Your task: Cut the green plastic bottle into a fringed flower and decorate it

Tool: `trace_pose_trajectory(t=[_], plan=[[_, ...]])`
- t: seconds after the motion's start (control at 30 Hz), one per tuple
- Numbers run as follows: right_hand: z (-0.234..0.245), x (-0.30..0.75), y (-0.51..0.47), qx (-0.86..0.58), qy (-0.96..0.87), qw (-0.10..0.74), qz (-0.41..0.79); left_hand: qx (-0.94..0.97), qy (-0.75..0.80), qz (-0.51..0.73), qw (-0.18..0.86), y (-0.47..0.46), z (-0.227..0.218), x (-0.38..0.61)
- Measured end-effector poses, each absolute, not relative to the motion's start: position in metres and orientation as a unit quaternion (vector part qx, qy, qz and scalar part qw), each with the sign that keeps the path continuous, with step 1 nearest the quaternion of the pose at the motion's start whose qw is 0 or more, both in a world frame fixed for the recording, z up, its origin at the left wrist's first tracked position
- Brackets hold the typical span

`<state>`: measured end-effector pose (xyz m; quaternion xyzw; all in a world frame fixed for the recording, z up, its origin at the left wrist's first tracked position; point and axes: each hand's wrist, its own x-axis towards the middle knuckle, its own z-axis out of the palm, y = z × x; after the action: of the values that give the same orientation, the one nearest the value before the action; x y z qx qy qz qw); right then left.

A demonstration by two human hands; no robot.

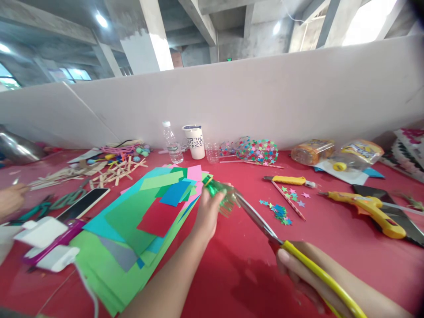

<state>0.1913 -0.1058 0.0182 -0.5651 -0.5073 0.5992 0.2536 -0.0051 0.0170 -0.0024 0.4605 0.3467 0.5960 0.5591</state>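
Note:
My left hand (209, 212) is closed around a piece of clear green plastic (215, 186), which looks like part of a cut bottle. A yellowish band shows at its upper left end, and its right edge is blurred. In my right hand (298, 265) is a pair of scissors (318, 263) with yellow handles. Their blades point up and left, and the tips are at the plastic's right edge. Whether the tips touch it I cannot tell. Left of my left hand lies a pile of coloured paper (129, 221), with a red sheet (160, 217) and a blue one (175, 193) on top.
A yellow utility knife (288, 180), star sequins (280, 213) and a yellow glue gun (367, 207) lie at right. A water bottle (172, 145) and paper cup (195, 143) stand behind. At left are a phone (84, 204), white chargers (46, 232) and another person's hand (11, 198).

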Motion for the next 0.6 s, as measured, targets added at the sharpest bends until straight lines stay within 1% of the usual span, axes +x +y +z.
trace_pose_trajectory(t=[0.07,0.2,0.3,0.43,0.6], plan=[[0.02,0.192,-0.104,-0.575,-0.508,0.255,0.588,0.392,0.321,0.618,0.601,0.02,0.001,-0.008],[0.016,0.193,-0.097,-0.609,-0.524,0.212,0.556,0.322,0.258,0.596,0.689,0.017,0.007,-0.011],[0.016,0.191,-0.095,-0.624,-0.532,0.219,0.529,0.287,0.229,0.582,0.726,0.013,0.01,-0.011],[0.021,0.193,-0.098,-0.623,-0.551,0.23,0.504,0.296,0.253,0.578,0.717,0.014,0.011,-0.012],[0.021,0.202,-0.102,-0.586,-0.584,0.27,0.493,0.329,0.254,0.589,0.693,0.018,0.007,-0.012]])
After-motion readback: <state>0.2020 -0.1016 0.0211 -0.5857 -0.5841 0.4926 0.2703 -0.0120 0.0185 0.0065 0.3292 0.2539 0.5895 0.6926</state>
